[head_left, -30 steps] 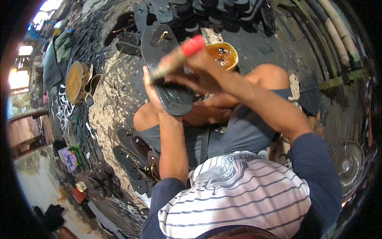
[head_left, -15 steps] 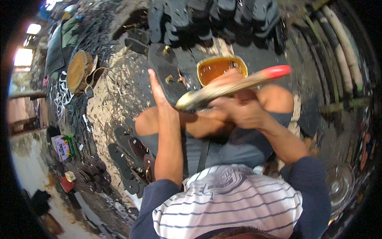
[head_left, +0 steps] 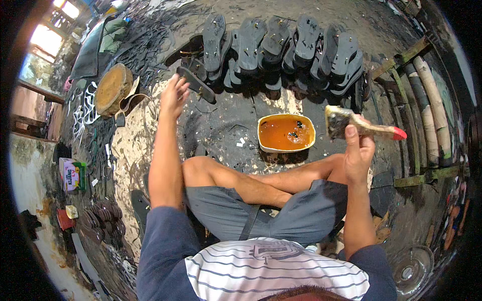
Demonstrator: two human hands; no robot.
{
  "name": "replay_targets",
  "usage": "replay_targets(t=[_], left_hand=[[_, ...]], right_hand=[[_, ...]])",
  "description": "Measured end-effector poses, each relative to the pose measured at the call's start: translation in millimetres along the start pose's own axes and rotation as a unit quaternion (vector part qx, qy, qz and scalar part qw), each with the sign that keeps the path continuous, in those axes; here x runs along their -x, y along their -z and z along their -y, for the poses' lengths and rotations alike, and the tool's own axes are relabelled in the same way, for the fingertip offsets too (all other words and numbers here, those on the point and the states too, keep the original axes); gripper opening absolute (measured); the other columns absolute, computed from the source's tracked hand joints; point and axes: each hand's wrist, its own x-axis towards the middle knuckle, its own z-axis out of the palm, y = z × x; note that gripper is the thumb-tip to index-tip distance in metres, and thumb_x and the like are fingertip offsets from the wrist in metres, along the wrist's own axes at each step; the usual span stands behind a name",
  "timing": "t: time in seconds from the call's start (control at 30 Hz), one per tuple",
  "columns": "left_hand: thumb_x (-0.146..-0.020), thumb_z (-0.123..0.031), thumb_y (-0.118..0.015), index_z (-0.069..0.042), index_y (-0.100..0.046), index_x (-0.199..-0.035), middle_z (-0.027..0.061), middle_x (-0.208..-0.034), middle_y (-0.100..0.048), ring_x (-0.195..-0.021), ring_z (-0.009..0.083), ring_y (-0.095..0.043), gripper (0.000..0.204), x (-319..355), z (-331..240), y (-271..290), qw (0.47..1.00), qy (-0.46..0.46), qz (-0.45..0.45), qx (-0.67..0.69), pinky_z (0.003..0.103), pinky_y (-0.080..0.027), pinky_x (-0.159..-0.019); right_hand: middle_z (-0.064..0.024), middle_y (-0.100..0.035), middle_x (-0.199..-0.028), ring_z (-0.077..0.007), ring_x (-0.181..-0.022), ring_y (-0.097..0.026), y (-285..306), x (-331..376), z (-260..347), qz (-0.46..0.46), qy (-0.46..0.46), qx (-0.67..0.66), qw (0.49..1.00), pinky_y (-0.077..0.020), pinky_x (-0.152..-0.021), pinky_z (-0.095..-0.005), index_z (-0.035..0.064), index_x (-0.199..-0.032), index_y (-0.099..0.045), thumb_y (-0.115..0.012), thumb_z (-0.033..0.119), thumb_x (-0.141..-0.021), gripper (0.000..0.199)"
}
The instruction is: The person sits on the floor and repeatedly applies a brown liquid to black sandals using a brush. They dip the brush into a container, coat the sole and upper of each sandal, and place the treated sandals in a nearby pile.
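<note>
My right hand (head_left: 360, 153) grips a paint brush (head_left: 372, 127) with a red-tipped handle, its stained bristles pointing left beside the tub. Out at the left, my left hand (head_left: 174, 96) is raised with its fingers apart, nothing visible in it. Just beyond its fingertips lies a single dark sandal sole (head_left: 197, 85); whether they touch I cannot tell. Between my hands, past my crossed legs, stands a squarish pale-rimmed tub (head_left: 259, 136) of orange-brown liquid (head_left: 278, 131) with dark bits floating in it.
Stacked dark soles (head_left: 251, 42) with small pegs form a row at the far side. A round wood block (head_left: 113, 90) and white straps (head_left: 90, 103) lie left, above a printed box (head_left: 73, 174). Wooden poles (head_left: 432, 93) run along the right.
The sole my left hand was holding has left it, and that hand has moved left and away from me. My right hand has swung right with the brush, uncovering the tub.
</note>
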Motion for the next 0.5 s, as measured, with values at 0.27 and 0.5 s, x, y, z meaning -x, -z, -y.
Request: replay_targets(t=[0.27, 0.5], left_hand=[[-0.083, -0.066, -0.07, -0.017, -0.06, -0.142, 0.0213, -0.168, -0.017, -0.148, 0.0468, -0.03, 0.077, 215, 98, 254, 0.647, 0.094, -0.192, -0.732, 0.06, -0.03, -0.117], [-0.094, -0.032, -0.068, -0.014, -0.072, -0.12, 0.0226, -0.156, -0.043, -0.138, 0.0471, -0.044, 0.032, 267, 120, 258, 0.723, -0.074, -0.207, -0.655, 0.054, -0.035, -0.114]], right_hand=[[-0.0052, -0.069, -0.114, -0.0128, -0.105, -0.06, -25, -47, -27, 0.01, -0.032, 0.048, 0.998, -0.0452, -0.096, -0.0309, -0.003, -0.123, -0.066, -0.069, 0.026, -0.101, 0.037], [-0.0006, -0.069, -0.104, -0.0082, -0.094, -0.058, -74, -44, -33, 0.112, -0.052, 0.099, 0.987, -0.046, -0.088, -0.0244, -0.0002, -0.116, -0.07, -0.071, 0.03, -0.1, 0.034]])
